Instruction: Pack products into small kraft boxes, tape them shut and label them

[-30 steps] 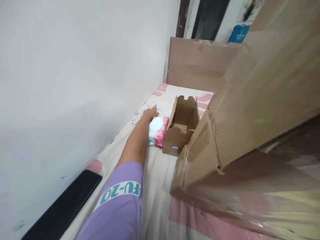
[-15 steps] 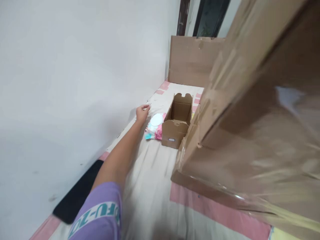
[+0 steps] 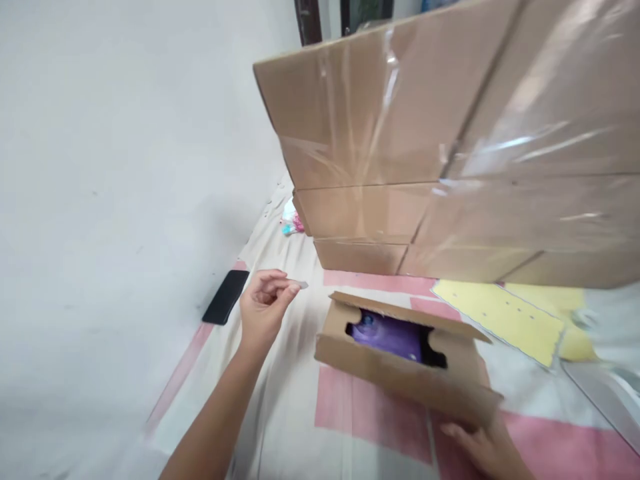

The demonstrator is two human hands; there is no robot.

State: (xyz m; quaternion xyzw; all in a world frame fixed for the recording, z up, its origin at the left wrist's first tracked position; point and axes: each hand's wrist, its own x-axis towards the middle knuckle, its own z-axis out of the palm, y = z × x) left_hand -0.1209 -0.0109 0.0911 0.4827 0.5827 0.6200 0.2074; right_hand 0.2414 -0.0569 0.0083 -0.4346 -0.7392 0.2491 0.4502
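My left hand [image 3: 264, 308] is closed in a pinch, palm turned up. Between its thumb and fingers sticks out a small greyish-white strip [image 3: 303, 285], which looks like a bit of tape. To its right is a small brown cardboard box [image 3: 395, 377], its top flaps partly folded over. Through the gap between the flaps shows a purple item [image 3: 387, 337]; the rest of it is hidden. My right hand [image 3: 483, 445] grips the box's near right end, with some fingers hidden and blurred.
Large taped cardboard sheets [image 3: 370, 147] stand upright behind the box. A black phone-like slab [image 3: 226, 297] lies by the white wall [image 3: 125, 167]. A colourful packet [image 3: 291, 219] is partly hidden by the cardboard. Pink and yellow patches mark the cloth [image 3: 280, 413].
My left hand has come back toward me from beside the packet, now with the small strip in it. My view has swung right, and my right hand and the box with the purple item have appeared.
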